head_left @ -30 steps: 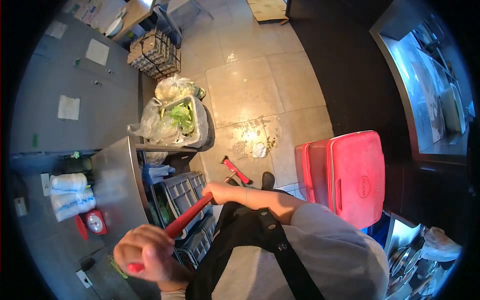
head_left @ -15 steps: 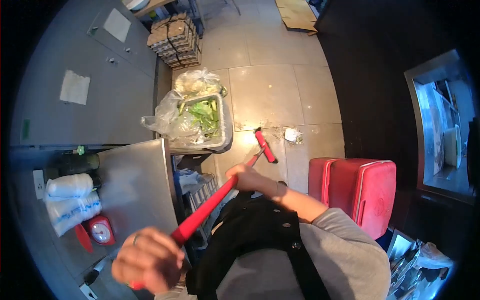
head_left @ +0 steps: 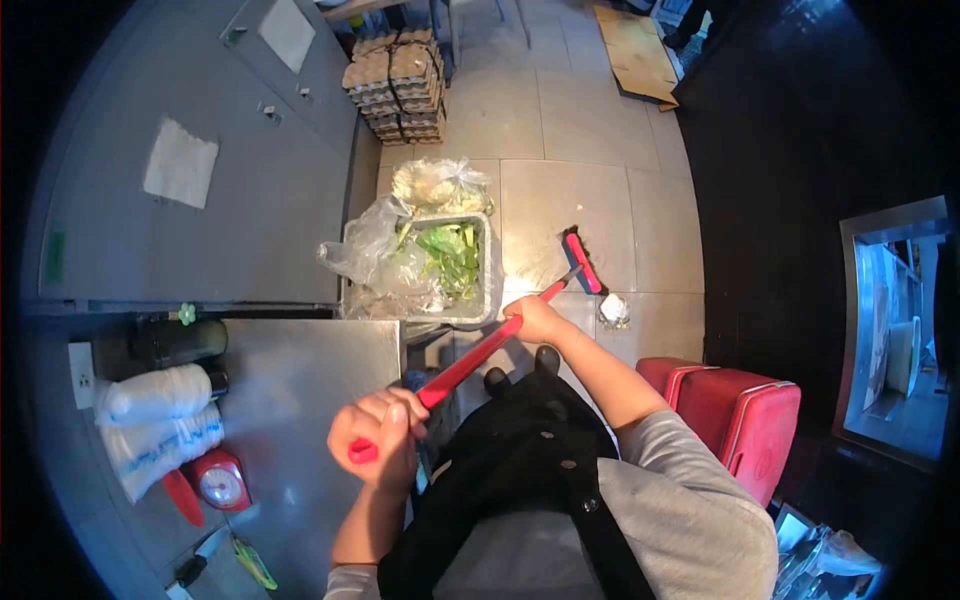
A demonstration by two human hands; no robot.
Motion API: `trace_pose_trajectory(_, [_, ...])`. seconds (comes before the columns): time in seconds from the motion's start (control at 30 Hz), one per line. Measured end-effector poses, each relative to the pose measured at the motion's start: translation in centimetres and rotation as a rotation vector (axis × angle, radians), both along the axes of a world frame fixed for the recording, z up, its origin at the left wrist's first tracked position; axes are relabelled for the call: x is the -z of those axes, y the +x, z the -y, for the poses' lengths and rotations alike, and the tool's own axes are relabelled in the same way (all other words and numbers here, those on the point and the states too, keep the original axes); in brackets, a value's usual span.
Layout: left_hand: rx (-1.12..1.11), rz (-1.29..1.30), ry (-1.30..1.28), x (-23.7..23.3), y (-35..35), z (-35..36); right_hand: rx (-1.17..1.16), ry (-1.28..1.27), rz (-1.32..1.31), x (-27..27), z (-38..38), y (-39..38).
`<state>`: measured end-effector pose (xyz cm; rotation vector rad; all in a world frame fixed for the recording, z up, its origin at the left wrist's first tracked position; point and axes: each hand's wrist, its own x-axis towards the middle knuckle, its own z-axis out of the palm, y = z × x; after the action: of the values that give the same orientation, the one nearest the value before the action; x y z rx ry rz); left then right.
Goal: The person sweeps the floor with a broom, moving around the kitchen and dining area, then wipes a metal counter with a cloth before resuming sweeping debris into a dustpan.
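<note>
Left hand [head_left: 377,437] and right hand [head_left: 533,318] clamp the long red-handled broom [head_left: 470,362]; I judge overswinging could scatter the crumpled white scrap [head_left: 613,309].

I get a wide, bowed view here, straight edges curving and the corners sinking to black. The tiled floor [head_left: 570,205] reads brightest, washed pale beside the bin [head_left: 487,268]. Cold blue light fills the opening [head_left: 895,330] at right, the dark wall [head_left: 770,200] swallows detail, and the lower right clutter [head_left: 825,560] looks soft.
</note>
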<state>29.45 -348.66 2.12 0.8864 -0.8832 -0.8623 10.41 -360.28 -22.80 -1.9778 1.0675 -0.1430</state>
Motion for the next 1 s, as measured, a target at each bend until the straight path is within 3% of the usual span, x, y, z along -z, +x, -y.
trace_pose_trajectory(0.2, [0.229,0.243,-0.313,-5.6,0.3,4.2,-0.041,-0.059,0.157,-2.6,1.8,0.5])
trace_pose_trajectory(0.23, [0.251,0.276,-0.31,-5.7,-0.1,5.3,-0.018,0.004,0.128,-3.5,2.0,0.9])
trace_pose_trajectory(0.3, [0.299,0.345,-0.301,-5.9,-1.4,7.6,0.018,-0.14,0.296,-1.7,2.7,1.2])
trace_pose_trajectory(0.33, [0.369,0.229,-0.328,-5.0,-2.1,9.1,0.016,-0.145,0.288,-0.9,3.3,1.4])
trace_pose_trajectory(0.43, [0.073,0.102,-0.19,-5.7,-4.6,10.5,0.007,-0.081,0.27,-0.2,5.3,2.1])
trace_pose_trajectory(0.5, [-0.033,0.157,-0.199,-6.0,-4.0,11.6,-0.019,0.05,0.251,-1.7,6.7,2.2])
trace_pose_trajectory(0.57, [-0.069,0.163,-0.183,-5.7,-3.5,12.0,-0.071,0.013,0.233,-1.7,7.5,2.4])
trace_pose_trajectory(0.7, [-0.034,0.188,-0.202,-5.5,-4.4,11.7,-0.082,0.151,0.175,-4.3,8.5,1.1])
trace_pose_trajectory(1.0, [0.075,0.144,-0.237,-5.4,-4.1,11.0,0.016,0.125,0.235,-2.3,7.0,1.7])
